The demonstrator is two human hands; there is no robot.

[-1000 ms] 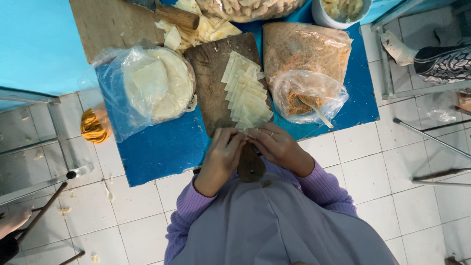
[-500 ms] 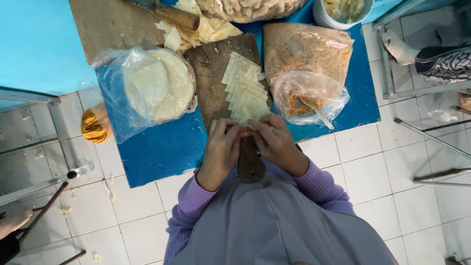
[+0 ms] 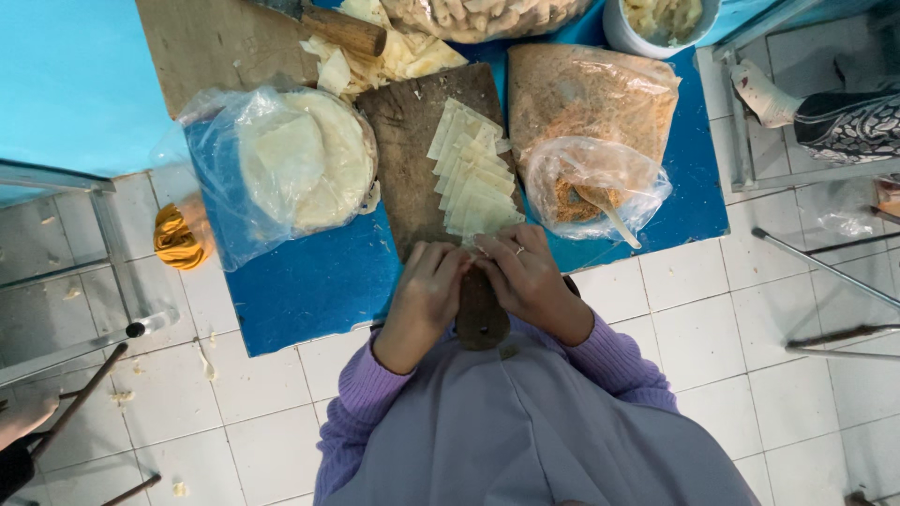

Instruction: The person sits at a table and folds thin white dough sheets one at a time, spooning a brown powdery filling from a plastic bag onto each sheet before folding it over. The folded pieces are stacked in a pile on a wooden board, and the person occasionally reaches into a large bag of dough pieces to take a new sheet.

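My left hand [image 3: 424, 292] and my right hand [image 3: 527, 276] meet fingertip to fingertip at the near end of a dark wooden board [image 3: 405, 141]. Between the fingers they pinch a pale dough strip [image 3: 480, 245], most of it hidden. Just beyond lies an overlapping row of similar dough strips [image 3: 473, 178]. The right hand wears a ring. The board's handle [image 3: 481, 319] pokes out below my hands, over my purple sleeves.
On the blue table [image 3: 309, 281]: a plastic bag of round dough sheets [image 3: 300, 164] left, a bag of brown filling with a spoon [image 3: 591, 192] right, dough scraps [image 3: 403, 56], a wooden handle [image 3: 349, 31], a white bowl [image 3: 656, 19]. Another person's foot [image 3: 764, 94] and hand [image 3: 23, 417] are nearby.
Both hands have slid a little up the board towards the row of strips and closed together on the nearest strip. Nothing else on the table has moved.
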